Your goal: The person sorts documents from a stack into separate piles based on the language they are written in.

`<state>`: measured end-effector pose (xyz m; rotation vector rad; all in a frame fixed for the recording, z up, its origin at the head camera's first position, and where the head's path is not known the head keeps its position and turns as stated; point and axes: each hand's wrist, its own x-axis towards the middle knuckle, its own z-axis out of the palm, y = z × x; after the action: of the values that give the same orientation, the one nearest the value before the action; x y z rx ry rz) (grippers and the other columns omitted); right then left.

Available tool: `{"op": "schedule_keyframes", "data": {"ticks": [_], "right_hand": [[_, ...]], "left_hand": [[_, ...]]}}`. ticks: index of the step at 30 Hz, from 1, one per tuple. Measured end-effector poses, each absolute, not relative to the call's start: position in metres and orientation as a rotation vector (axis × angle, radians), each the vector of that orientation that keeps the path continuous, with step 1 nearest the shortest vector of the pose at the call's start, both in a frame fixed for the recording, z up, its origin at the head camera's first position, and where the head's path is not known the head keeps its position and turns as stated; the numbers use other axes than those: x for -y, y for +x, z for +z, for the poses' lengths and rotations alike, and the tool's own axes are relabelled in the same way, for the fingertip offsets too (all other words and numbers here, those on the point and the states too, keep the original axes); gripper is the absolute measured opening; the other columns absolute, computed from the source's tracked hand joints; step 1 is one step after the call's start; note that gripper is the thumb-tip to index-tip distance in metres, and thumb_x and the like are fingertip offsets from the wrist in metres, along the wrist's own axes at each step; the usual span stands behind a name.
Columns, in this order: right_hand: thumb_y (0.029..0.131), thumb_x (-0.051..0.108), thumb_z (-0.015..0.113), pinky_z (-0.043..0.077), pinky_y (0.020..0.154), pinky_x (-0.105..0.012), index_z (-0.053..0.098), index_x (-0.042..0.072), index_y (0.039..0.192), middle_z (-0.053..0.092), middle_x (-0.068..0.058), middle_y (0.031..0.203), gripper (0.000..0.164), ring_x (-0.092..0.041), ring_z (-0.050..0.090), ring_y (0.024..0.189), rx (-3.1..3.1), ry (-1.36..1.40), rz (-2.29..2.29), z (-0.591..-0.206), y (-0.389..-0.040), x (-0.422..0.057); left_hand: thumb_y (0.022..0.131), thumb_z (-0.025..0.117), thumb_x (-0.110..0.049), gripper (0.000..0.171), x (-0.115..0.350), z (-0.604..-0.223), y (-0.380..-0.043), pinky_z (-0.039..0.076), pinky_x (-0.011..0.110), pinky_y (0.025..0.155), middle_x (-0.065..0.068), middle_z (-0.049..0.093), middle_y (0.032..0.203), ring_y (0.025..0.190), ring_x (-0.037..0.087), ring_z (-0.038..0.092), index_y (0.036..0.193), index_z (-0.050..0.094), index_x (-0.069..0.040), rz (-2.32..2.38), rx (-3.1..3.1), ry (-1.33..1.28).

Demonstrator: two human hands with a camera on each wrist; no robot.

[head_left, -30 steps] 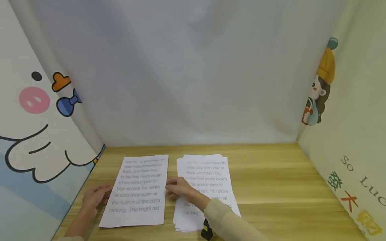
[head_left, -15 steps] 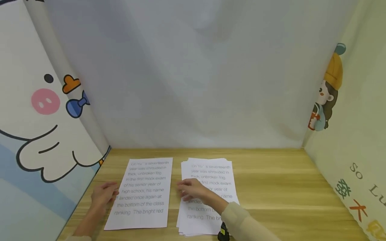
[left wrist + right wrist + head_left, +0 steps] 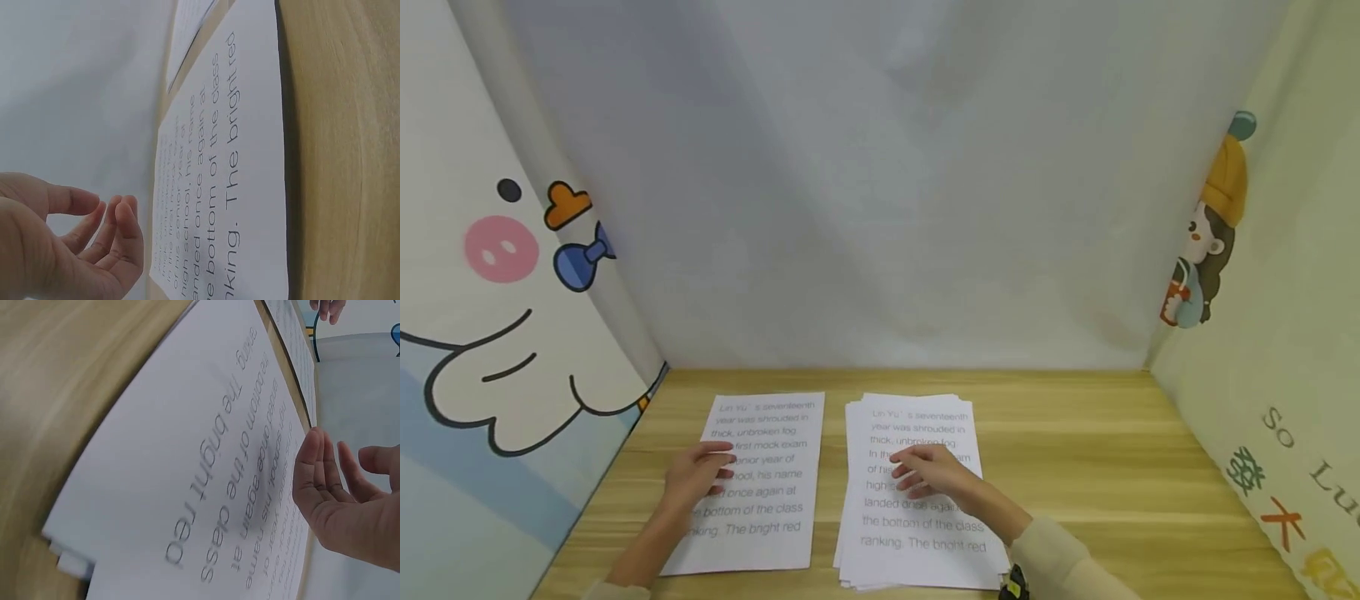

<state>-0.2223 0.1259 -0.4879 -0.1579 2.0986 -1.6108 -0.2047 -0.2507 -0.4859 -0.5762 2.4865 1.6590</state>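
Observation:
A printed sheet of paper (image 3: 767,500) lies on the left of the wooden table. My left hand (image 3: 698,475) hovers over its left part, fingers loosely bent and holding nothing; the left wrist view shows a gap between thumb and fingertips. To the right lies a stack of printed sheets (image 3: 880,500), its lower edges and corners uneven. Above this stack is my right hand (image 3: 936,479), relaxed and with nothing in it. In the right wrist view the right hand (image 3: 337,487) stands apart from the top sheet (image 3: 162,450).
The wooden table (image 3: 1075,475) extends right of the stack. A pale backdrop (image 3: 880,183) rises behind it, with cartoon-printed panels at left (image 3: 475,292) and right (image 3: 1262,333). A narrow strip of table separates the single sheet from the stack.
Both hands have left the edges of the left sheet. The right hand has moved rightward over the stack. The left hand has risen and come rightward over the left sheet.

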Motion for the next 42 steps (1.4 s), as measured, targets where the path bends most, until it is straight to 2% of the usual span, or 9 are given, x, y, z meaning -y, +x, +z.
{"op": "schedule_keyframes", "data": {"ticks": [5, 10, 17, 30, 36, 42], "right_hand": [[0.106, 0.025, 0.053, 0.064, 0.081, -0.033, 0.062, -0.007, 0.128, 0.071, -0.014, 0.109, 0.04, -0.015, 0.07, 0.089, -2.114, -0.147, -1.599, -0.487, -0.212, -0.162], [0.106, 0.026, 0.052, 0.062, 0.085, -0.032, 0.058, -0.009, 0.131, 0.068, -0.015, 0.112, 0.044, -0.016, 0.068, 0.092, -2.104, -0.161, -1.595, -0.485, -0.208, -0.191], [0.107, 0.026, 0.05, 0.061, 0.088, -0.034, 0.052, -0.011, 0.138, 0.066, -0.016, 0.117, 0.048, -0.018, 0.067, 0.099, -2.118, -0.127, -1.59, -0.48, -0.205, -0.227], [0.107, 0.02, 0.049, 0.063, 0.08, -0.028, 0.051, -0.017, 0.136, 0.07, -0.01, 0.109, 0.047, -0.012, 0.069, 0.09, -2.094, -0.074, -1.582, -0.487, -0.198, -0.264], [0.107, 0.02, 0.051, 0.063, 0.081, -0.028, 0.05, -0.016, 0.137, 0.07, -0.008, 0.104, 0.047, -0.011, 0.069, 0.088, -2.064, -0.043, -1.603, -0.492, -0.197, -0.26], [0.107, 0.016, 0.049, 0.063, 0.08, -0.027, 0.037, -0.02, 0.143, 0.069, -0.011, 0.106, 0.053, -0.01, 0.068, 0.087, -2.01, -0.024, -1.648, -0.498, -0.198, -0.248]], "left_hand": [[0.102, 0.054, -0.018, 0.039, 0.238, -0.486, -0.204, 0.057, 0.025, 0.071, 0.023, 0.068, 0.127, 0.092, 0.017, 0.067, 0.136, 0.057, 0.001, 1.691, -2.458, -0.481], [0.102, 0.055, -0.017, 0.039, 0.229, -0.486, -0.203, 0.057, 0.024, 0.07, 0.021, 0.07, 0.122, 0.088, 0.013, 0.067, 0.135, 0.057, 0.003, 1.706, -2.423, -0.395], [0.101, 0.057, -0.019, 0.038, 0.219, -0.486, -0.206, 0.059, 0.032, 0.075, 0.015, 0.074, 0.116, 0.09, 0.016, 0.07, 0.134, 0.059, 0.001, 1.602, -2.426, -0.236], [0.103, 0.055, -0.018, 0.042, 0.191, -0.487, -0.198, 0.06, 0.035, 0.079, 0.018, 0.073, 0.119, 0.092, 0.017, 0.07, 0.138, 0.057, 0.006, 1.542, -2.261, 0.015], [0.101, 0.057, -0.017, 0.045, 0.164, -0.494, -0.198, 0.054, 0.028, 0.068, 0.017, 0.074, 0.114, 0.083, 0.016, 0.067, 0.14, 0.055, 0.006, 1.531, -2.217, 0.049], [0.098, 0.062, -0.019, 0.052, 0.141, -0.504, -0.201, 0.045, 0.024, 0.06, 0.009, 0.074, 0.09, 0.067, 0.014, 0.058, 0.143, 0.052, 0.006, 1.456, -2.219, 0.058]]}}
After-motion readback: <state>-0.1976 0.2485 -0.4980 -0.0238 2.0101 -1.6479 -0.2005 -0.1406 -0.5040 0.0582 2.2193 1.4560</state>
